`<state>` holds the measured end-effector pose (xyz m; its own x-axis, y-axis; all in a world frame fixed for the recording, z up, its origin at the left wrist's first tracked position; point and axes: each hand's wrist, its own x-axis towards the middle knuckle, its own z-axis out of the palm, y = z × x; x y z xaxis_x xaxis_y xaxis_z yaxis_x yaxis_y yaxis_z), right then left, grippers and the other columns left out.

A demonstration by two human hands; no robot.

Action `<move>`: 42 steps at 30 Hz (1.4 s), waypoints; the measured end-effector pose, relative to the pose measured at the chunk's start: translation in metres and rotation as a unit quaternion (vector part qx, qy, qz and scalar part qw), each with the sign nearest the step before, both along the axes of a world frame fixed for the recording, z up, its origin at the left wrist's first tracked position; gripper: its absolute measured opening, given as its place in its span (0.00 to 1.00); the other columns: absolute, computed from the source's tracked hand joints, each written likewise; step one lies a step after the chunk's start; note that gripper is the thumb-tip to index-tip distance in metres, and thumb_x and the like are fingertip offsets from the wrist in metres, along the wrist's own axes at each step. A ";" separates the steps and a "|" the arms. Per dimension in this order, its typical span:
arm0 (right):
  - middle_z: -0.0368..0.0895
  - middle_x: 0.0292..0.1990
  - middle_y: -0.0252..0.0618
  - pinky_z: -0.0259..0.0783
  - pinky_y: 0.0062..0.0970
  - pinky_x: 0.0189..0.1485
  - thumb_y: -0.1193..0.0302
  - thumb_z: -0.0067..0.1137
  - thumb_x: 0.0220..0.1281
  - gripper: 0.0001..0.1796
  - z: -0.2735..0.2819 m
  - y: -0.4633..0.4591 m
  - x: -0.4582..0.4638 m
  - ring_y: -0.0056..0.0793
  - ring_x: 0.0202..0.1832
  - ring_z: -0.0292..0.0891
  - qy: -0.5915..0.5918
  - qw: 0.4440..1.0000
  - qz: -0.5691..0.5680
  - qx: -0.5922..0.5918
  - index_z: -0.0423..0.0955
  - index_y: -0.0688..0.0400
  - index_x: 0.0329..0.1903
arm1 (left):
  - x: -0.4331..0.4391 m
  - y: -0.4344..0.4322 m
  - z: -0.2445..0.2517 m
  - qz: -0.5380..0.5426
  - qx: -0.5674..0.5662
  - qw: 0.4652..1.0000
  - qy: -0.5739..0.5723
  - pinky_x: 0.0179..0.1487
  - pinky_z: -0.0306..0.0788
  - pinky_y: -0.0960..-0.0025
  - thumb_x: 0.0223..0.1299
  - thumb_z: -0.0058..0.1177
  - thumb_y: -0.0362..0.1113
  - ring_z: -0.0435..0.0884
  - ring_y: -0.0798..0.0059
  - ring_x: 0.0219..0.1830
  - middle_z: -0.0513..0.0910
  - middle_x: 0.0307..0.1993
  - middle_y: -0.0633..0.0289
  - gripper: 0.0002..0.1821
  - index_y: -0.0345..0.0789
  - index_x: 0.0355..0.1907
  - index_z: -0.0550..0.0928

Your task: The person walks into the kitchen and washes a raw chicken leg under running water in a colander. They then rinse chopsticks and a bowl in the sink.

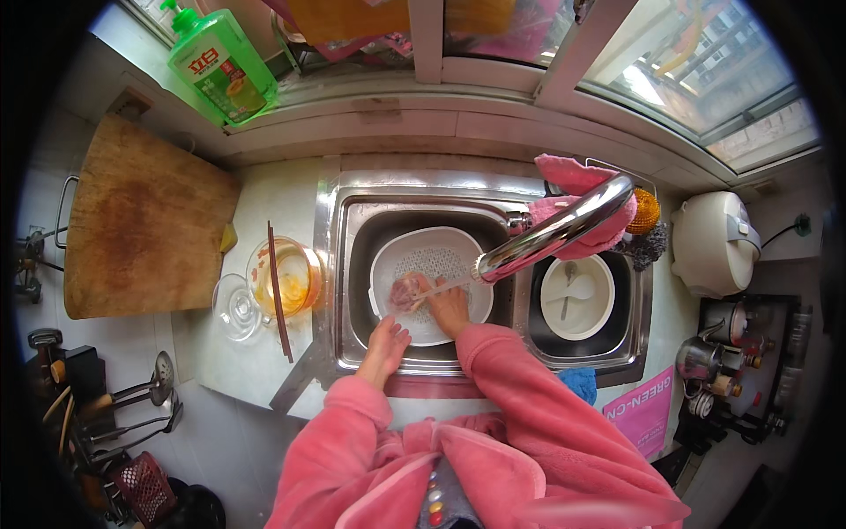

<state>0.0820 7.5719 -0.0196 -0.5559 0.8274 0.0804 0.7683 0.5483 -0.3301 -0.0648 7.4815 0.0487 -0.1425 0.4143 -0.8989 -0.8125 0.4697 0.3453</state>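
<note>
In the double steel sink, a white draining basket (pixel 433 241) sits in the left bowl. A piece of raw meat (pixel 403 294) is in the basket, under a stream of water from the chrome faucet (pixel 555 228). My right hand (pixel 449 311) reaches over the basket and grips the meat at its right side; the fingertips are partly blurred. My left hand (pixel 386 347) is at the basket's front left rim, palm turned up, fingers apart and nothing in it.
A glass pot (pixel 307 264) with chopsticks (pixel 276 291) across it and a glass lid (pixel 236 307) stand left. A wooden cutting board (pixel 145 225) leans behind them. The right bowl holds a white container (pixel 578 324) with spoons. A rice cooker (pixel 710 244) sits far right.
</note>
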 end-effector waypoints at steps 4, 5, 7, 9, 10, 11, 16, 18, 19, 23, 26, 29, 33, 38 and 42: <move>0.76 0.37 0.44 0.69 0.45 0.37 0.68 0.48 0.57 0.16 0.001 0.014 0.003 0.47 0.38 0.74 -0.040 0.983 -0.028 -0.179 0.67 0.44 0.50 | -0.002 0.001 -0.002 -0.007 0.018 1.000 -0.016 0.70 0.49 0.50 0.65 0.47 0.44 0.52 0.46 0.68 0.51 0.66 0.46 0.36 0.37 0.69 0.48; 0.74 0.40 0.48 0.71 0.46 0.36 0.68 0.46 0.58 0.22 0.000 0.014 0.000 0.50 0.38 0.75 -0.043 0.987 -0.016 -0.155 0.62 0.43 0.58 | -0.002 0.001 -0.001 -0.005 0.016 1.000 -0.012 0.69 0.49 0.50 0.65 0.47 0.44 0.53 0.46 0.67 0.51 0.66 0.46 0.36 0.37 0.69 0.49; 0.73 0.43 0.51 0.72 0.46 0.36 0.69 0.44 0.60 0.29 0.001 0.013 -0.002 0.53 0.39 0.76 -0.055 0.993 0.017 -0.107 0.56 0.40 0.65 | 0.000 0.000 -0.003 -0.002 0.009 1.000 -0.005 0.68 0.52 0.51 0.65 0.47 0.44 0.55 0.46 0.66 0.54 0.64 0.46 0.34 0.35 0.67 0.51; 0.73 0.42 0.51 0.73 0.45 0.36 0.70 0.44 0.60 0.29 -0.003 0.012 -0.005 0.53 0.39 0.76 -0.064 0.994 0.034 -0.081 0.56 0.40 0.66 | 0.004 0.004 -0.005 -0.009 0.007 1.000 0.001 0.67 0.57 0.52 0.65 0.48 0.43 0.57 0.46 0.65 0.58 0.61 0.46 0.32 0.32 0.64 0.54; 0.73 0.41 0.51 0.73 0.45 0.37 0.70 0.44 0.60 0.29 -0.006 0.010 -0.005 0.52 0.39 0.75 -0.063 0.994 0.034 -0.081 0.56 0.39 0.65 | 0.006 0.004 -0.005 -0.008 0.005 1.000 0.003 0.66 0.58 0.52 0.64 0.49 0.43 0.58 0.46 0.64 0.59 0.61 0.46 0.31 0.32 0.64 0.55; 0.72 0.42 0.51 0.73 0.44 0.38 0.70 0.44 0.60 0.29 -0.009 0.006 -0.006 0.52 0.39 0.75 -0.052 0.993 0.015 -0.108 0.57 0.40 0.65 | 0.006 0.002 -0.004 -0.008 0.004 1.000 0.004 0.65 0.59 0.52 0.64 0.49 0.43 0.59 0.47 0.64 0.59 0.60 0.47 0.31 0.33 0.64 0.56; 0.71 0.44 0.47 0.73 0.43 0.38 0.71 0.44 0.59 0.27 -0.009 -0.006 0.006 0.49 0.41 0.73 -0.016 0.986 -0.005 -0.164 0.61 0.40 0.63 | 0.003 -0.002 -0.002 -0.003 0.006 1.000 0.003 0.62 0.64 0.54 0.64 0.49 0.43 0.65 0.49 0.59 0.63 0.57 0.47 0.29 0.36 0.63 0.59; 0.69 0.45 0.49 0.73 0.43 0.40 0.72 0.43 0.60 0.29 -0.005 -0.009 0.012 0.51 0.41 0.72 0.024 0.992 0.019 -0.120 0.58 0.39 0.65 | 0.003 -0.003 -0.006 -0.012 0.005 1.000 -0.004 0.61 0.64 0.54 0.64 0.49 0.43 0.65 0.49 0.59 0.63 0.57 0.47 0.29 0.36 0.64 0.59; 0.69 0.46 0.49 0.73 0.43 0.41 0.71 0.44 0.61 0.28 -0.003 -0.010 0.015 0.51 0.42 0.72 0.043 0.992 0.033 -0.111 0.59 0.41 0.64 | 0.004 -0.003 -0.008 -0.015 0.005 1.000 -0.006 0.61 0.64 0.54 0.64 0.49 0.43 0.65 0.49 0.58 0.63 0.57 0.47 0.29 0.36 0.64 0.59; 0.69 0.48 0.52 0.71 0.44 0.46 0.65 0.47 0.62 0.23 0.029 0.000 0.016 0.53 0.46 0.71 0.091 0.974 0.045 -0.202 0.62 0.51 0.61 | 0.004 -0.004 -0.016 -0.027 0.007 1.000 -0.009 0.61 0.65 0.54 0.64 0.48 0.43 0.66 0.51 0.58 0.63 0.57 0.48 0.29 0.36 0.64 0.59; 0.71 0.48 0.54 0.69 0.45 0.49 0.58 0.53 0.59 0.26 0.026 0.009 0.011 0.53 0.48 0.71 0.122 0.943 -0.088 -0.297 0.64 0.58 0.57 | 0.009 -0.003 -0.010 -0.033 0.006 0.999 -0.003 0.61 0.65 0.54 0.64 0.48 0.44 0.65 0.51 0.58 0.62 0.57 0.48 0.29 0.34 0.63 0.59; 0.73 0.49 0.54 0.68 0.46 0.50 0.52 0.56 0.56 0.31 0.004 0.012 0.001 0.53 0.50 0.72 0.099 0.910 -0.196 -0.351 0.66 0.62 0.54 | 0.011 -0.003 -0.003 -0.034 0.017 0.999 -0.005 0.61 0.65 0.54 0.65 0.48 0.44 0.65 0.51 0.59 0.62 0.57 0.48 0.29 0.33 0.63 0.58; 0.75 0.48 0.55 0.68 0.45 0.51 0.45 0.53 0.56 0.35 -0.025 0.028 0.000 0.52 0.51 0.72 0.035 0.869 -0.190 -0.457 0.69 0.63 0.53 | 0.014 0.002 0.004 -0.043 0.015 0.999 -0.005 0.61 0.64 0.54 0.66 0.46 0.43 0.65 0.49 0.59 0.61 0.59 0.47 0.28 0.33 0.63 0.57; 0.77 0.45 0.58 0.68 0.43 0.51 0.39 0.50 0.54 0.39 0.021 0.030 -0.013 0.51 0.50 0.74 0.006 0.869 -0.217 -0.445 0.72 0.64 0.50 | 0.006 -0.006 0.007 -0.014 0.017 1.000 0.007 0.63 0.62 0.53 0.66 0.46 0.42 0.63 0.48 0.62 0.60 0.61 0.45 0.30 0.34 0.66 0.54; 0.77 0.46 0.58 0.67 0.41 0.52 0.39 0.49 0.53 0.39 -0.002 0.025 -0.002 0.51 0.50 0.75 0.029 0.834 -0.188 -0.517 0.73 0.64 0.50 | 0.009 -0.006 0.000 -0.023 0.013 1.000 -0.008 0.65 0.58 0.54 0.65 0.48 0.42 0.63 0.51 0.61 0.60 0.60 0.49 0.34 0.37 0.68 0.51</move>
